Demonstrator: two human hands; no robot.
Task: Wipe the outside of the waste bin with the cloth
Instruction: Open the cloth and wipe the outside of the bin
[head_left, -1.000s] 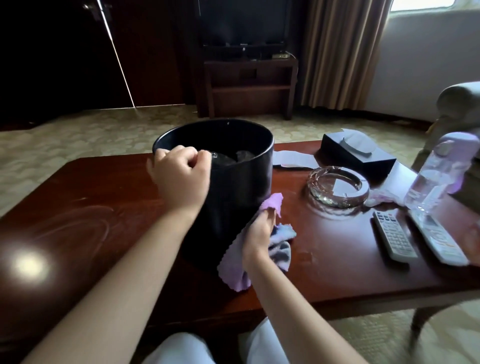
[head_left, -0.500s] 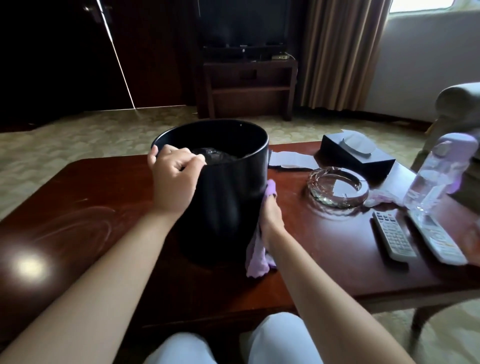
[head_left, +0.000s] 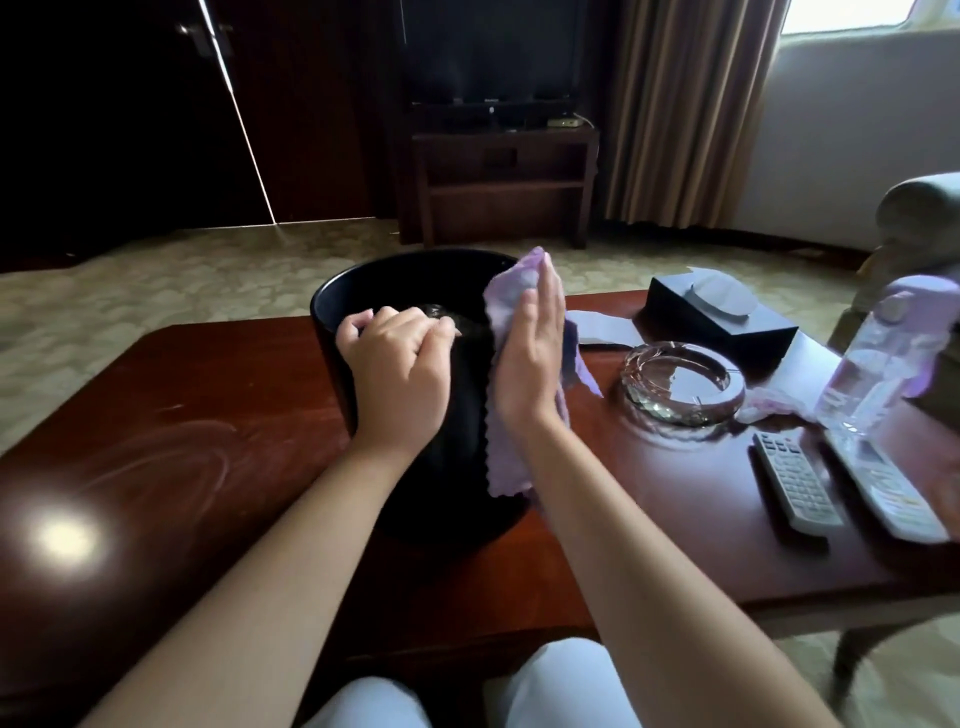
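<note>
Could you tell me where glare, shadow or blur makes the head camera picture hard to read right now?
In the head view, a bright glare spot washes out the table at near left; the black waste bin loses its wall detail in shadow; the water bottle at the right edge is smeared; the right hand pressing the purple cloth and the left hand on the rim stay sharp.

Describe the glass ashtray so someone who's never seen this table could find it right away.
Start at the dark red wooden table and find the black waste bin that the hands are wiping. Just right of it, before the black tissue box, sits the ashtray. It is the only round, clear, faceted glass piece there.
</note>
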